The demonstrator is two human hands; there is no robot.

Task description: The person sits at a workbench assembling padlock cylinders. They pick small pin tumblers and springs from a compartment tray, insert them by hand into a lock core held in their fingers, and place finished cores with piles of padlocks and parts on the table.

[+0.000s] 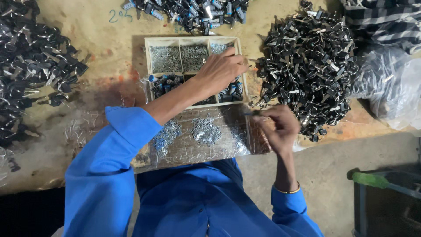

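While the left hand (221, 70) reaches over the divided wooden tray (194, 40), its fingers curl down into the upper right compartment; whether its grip grasps anything there cannot be told. At far left, a heap of black parts (30, 66) lies on the bench (109, 44). The tray's upper compartments hold small silver metal pieces (166, 59); the lower ones hold blue and black parts (164, 82). Below the tray, a clear plastic sheet (193, 145) carries loose clusters of silver pieces. The right hand (278, 127) pinches a thin, dark, pin-like piece (254, 114) just right of the sheet, its grip clenched on it. Further right sits a large pile of black parts (309, 66).
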